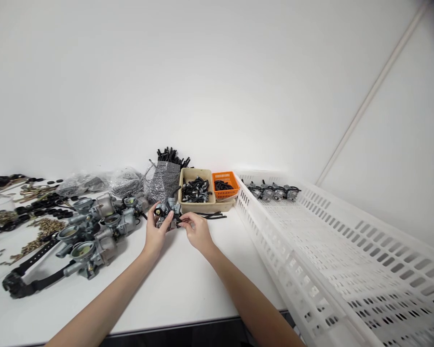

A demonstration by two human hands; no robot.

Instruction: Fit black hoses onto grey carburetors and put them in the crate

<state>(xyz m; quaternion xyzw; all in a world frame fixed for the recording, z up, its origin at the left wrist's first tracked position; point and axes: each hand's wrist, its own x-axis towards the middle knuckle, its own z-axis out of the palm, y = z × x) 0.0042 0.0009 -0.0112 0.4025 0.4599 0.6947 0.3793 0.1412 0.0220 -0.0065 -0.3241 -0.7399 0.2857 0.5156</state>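
Observation:
A small metal carburetor [171, 208] with black fittings is held above the white table in front of the beige bin. My left hand [156, 230] wraps round its left side, thumb across the front. My right hand [197, 231] pinches at its right side, where a small dark piece shows between the fingertips; its exact shape is hidden. Thin black tubes [215, 216] lie on the table just beyond my right hand. To the left of my left hand stands a group of larger-looking metal carburetors [83, 250].
Behind my hands are a beige bin [197, 207] of black parts, an orange basket [226, 193] and a bubble-wrap bag [162, 180] of black tubes. A white crate [296, 260] with several carburetors fills the right. Brass pieces [39, 238] and a black strap [32, 286] lie left.

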